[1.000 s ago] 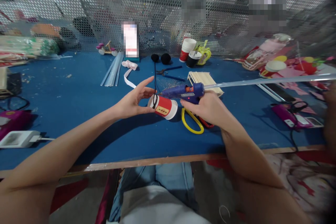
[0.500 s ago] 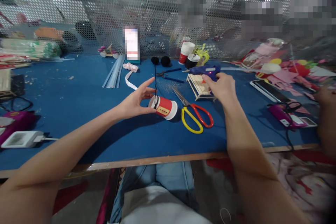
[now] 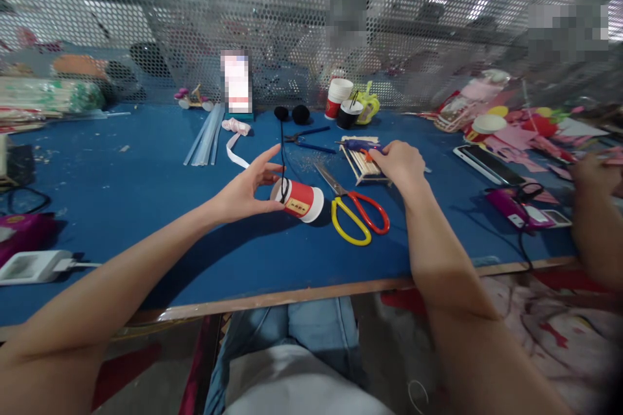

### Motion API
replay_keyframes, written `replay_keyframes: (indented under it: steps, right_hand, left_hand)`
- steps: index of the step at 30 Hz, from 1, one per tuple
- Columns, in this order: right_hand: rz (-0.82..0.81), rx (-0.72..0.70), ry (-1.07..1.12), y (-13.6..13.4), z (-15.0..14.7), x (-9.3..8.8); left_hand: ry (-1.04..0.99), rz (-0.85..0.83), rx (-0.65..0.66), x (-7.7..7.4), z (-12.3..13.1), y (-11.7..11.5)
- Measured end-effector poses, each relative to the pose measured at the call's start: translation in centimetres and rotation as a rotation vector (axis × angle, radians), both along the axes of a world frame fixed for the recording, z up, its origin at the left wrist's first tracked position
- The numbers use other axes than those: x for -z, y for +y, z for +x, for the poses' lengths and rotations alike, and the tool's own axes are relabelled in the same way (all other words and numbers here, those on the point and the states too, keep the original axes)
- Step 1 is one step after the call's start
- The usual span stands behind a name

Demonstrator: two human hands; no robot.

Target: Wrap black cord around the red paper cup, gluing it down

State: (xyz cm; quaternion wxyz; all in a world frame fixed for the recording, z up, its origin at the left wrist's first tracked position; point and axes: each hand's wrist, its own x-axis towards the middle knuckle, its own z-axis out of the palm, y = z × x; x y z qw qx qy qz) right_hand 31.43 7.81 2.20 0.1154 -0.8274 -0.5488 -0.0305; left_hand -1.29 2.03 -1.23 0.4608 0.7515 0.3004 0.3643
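Note:
My left hand holds a red and white paper cup tipped on its side, the thumb at its near end and the fingers around the end. Black yarn wraps that end and runs back to a small black ball. My right hand is closed on a blue hot glue gun with an orange trigger, its nozzle pointing left. The gun is low over a small wooden stick rack. Scissors with yellow and red handles lie between my hands.
Blue-handled pliers, clear glue sticks and white ribbon lie further back. Stacked cups stand near the perforated screen. At right are a phone, a purple device and another person's arm.
My right hand has brought the glue gun down closer to the wooden rack. The left hand and cup keep nearly the same pose; the whole view has shifted slightly.

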Motion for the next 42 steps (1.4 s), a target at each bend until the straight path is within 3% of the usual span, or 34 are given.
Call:
replay_keyframes:
  steps: [8,12,15,18,21,25,30,42]
  right_hand:
    - [0.027,-0.062,-0.013,-0.2,0.2,0.3]
    - [0.222,-0.108,-0.010,-1.1,-1.0,-0.2]
    - [0.300,-0.439,0.179,-3.0,-4.3,-0.9]
    - [0.131,-0.876,0.468,-4.8,-8.7,-1.3]
    - [0.025,-1.037,0.566,-5.6,-12.0,-1.0]
    - [-0.010,-0.988,0.816,-5.4,-13.5,-0.5]
    - [-0.122,-0.897,1.151,-5.8,-13.0,-0.5]
    - [0.051,-0.913,1.028,-6.3,-11.2,-0.7]
  left_hand:
    - [0.028,0.035,0.006,0.2,-0.1,0.0]
    - [0.023,0.060,0.009,0.2,0.0,-0.1]
    - [0.032,0.092,0.012,0.2,0.0,-0.2]
    - [0.031,0.121,0.029,0.3,0.0,-0.3]
    - [0.008,0.139,0.043,0.3,0.0,-0.3]
    - [0.000,0.158,0.026,0.2,0.1,-0.5]
    - [0.004,0.163,0.032,0.3,0.2,-0.4]
    - [-0.037,0.081,0.061,0.5,0.4,-0.2]
